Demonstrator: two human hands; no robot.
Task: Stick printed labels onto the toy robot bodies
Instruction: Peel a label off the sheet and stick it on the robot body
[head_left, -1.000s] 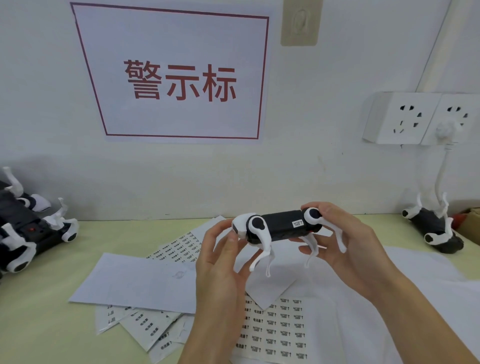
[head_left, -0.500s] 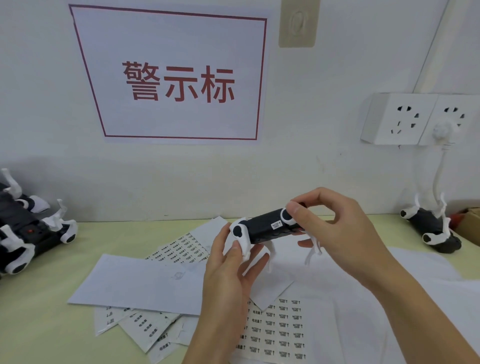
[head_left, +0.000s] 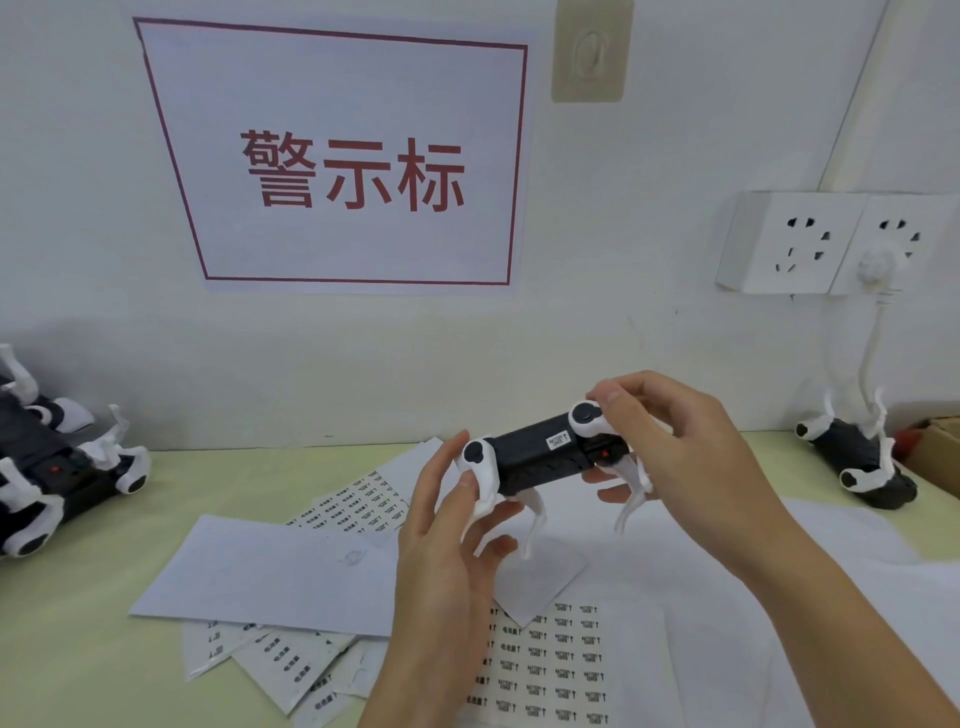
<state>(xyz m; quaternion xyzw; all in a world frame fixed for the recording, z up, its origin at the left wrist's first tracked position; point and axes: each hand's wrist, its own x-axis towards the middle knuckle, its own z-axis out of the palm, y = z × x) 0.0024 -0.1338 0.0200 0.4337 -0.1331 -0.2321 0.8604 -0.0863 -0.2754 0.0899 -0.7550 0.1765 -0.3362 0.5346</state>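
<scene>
Both hands hold the toy robot (head_left: 540, 457) above the label sheets (head_left: 550, 660): my left hand (head_left: 447, 540) grips its front leg, my right hand (head_left: 670, 447) pinches the rear hip. A label (head_left: 558, 441) sits on its black body. Bare table (head_left: 93, 649) lies open to my left. Since a second ago, the body has tilted rear-up.
</scene>
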